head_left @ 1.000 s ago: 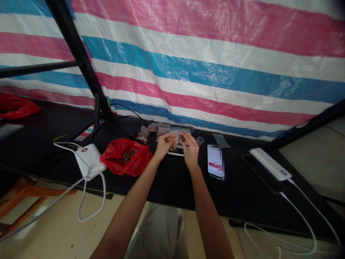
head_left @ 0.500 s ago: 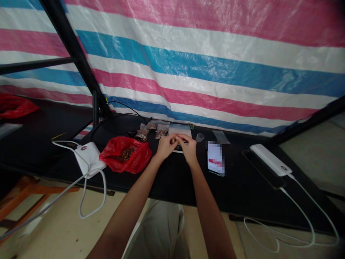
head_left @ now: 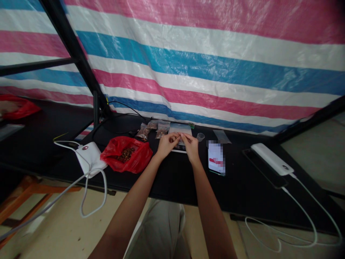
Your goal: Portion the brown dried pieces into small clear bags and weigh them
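Observation:
My left hand [head_left: 169, 144] and my right hand [head_left: 191, 145] meet over a white flat device [head_left: 181, 128] that looks like a small scale. Both have thumb and fingers pinched together, tips almost touching. A greyish patch shows just under the fingertips; what they grip is too small and dim to name. Left of my hands lie several small clear bags [head_left: 162, 129] filled with brown bits. Nearer to me, a red plastic bag [head_left: 142, 154] stands open with small brown pieces [head_left: 126, 154] inside. A small clear cup [head_left: 200, 137] is just right of my right hand.
A phone [head_left: 216, 158] with a lit screen lies to the right, below a flat clear bag [head_left: 221, 136]. Farther right are a white power bank [head_left: 272, 159] and a dark phone, both cabled. A white corded box [head_left: 90, 158] sits left. Another person's hand [head_left: 10, 107] is at the far-left red bag.
My fingertips have shifted slightly and my right hand has moved a little to the right. At the far left, another person's hand has come into the red bag.

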A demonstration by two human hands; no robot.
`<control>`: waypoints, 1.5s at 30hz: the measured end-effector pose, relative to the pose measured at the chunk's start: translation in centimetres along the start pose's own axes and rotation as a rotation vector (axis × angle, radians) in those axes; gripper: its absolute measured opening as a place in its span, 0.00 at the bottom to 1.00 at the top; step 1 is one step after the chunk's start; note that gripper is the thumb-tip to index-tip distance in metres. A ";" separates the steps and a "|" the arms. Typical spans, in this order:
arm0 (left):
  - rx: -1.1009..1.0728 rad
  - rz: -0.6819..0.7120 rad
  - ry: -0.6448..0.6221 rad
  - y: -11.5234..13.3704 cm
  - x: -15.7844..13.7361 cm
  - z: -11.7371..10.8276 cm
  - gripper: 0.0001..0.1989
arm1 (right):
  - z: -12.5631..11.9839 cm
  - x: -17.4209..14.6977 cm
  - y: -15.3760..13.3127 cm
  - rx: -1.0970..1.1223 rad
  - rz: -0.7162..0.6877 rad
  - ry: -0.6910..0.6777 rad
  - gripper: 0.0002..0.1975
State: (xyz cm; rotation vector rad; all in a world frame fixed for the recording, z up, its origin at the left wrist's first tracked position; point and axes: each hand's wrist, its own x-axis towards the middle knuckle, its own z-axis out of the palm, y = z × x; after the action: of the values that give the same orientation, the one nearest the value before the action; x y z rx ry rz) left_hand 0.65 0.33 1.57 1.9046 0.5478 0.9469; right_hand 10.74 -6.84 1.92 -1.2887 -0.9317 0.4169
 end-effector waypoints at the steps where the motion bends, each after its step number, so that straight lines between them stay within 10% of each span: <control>1: -0.076 -0.011 0.018 -0.1 0.1 0.0 0.11 | 0.0 0.0 0.0 0.025 0.002 0.005 0.12; 8: -0.392 -0.077 0.092 -0.4 0.8 -0.6 0.14 | 0.4 -0.3 0.1 0.014 0.039 -0.098 0.14; 22: -0.328 -0.068 -0.009 -1.1 0.6 -0.2 0.14 | 0.0 -0.4 -0.4 -0.372 -0.085 -0.004 0.11; 38: 0.187 0.030 0.104 1.4 -0.5 -0.5 0.13 | 0.3 -1.0 -1.2 -0.476 -0.169 0.039 0.10; 45: 0.426 -0.047 0.116 2.6 -1.7 0.0 0.12 | -0.8 -0.2 -0.9 -0.386 -0.076 0.281 0.12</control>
State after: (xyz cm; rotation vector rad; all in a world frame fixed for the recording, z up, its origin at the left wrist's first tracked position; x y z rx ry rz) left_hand -0.40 -2.14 3.13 2.2079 0.9178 0.9703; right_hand 11.04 -7.74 2.71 -1.6072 -0.8421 -0.0104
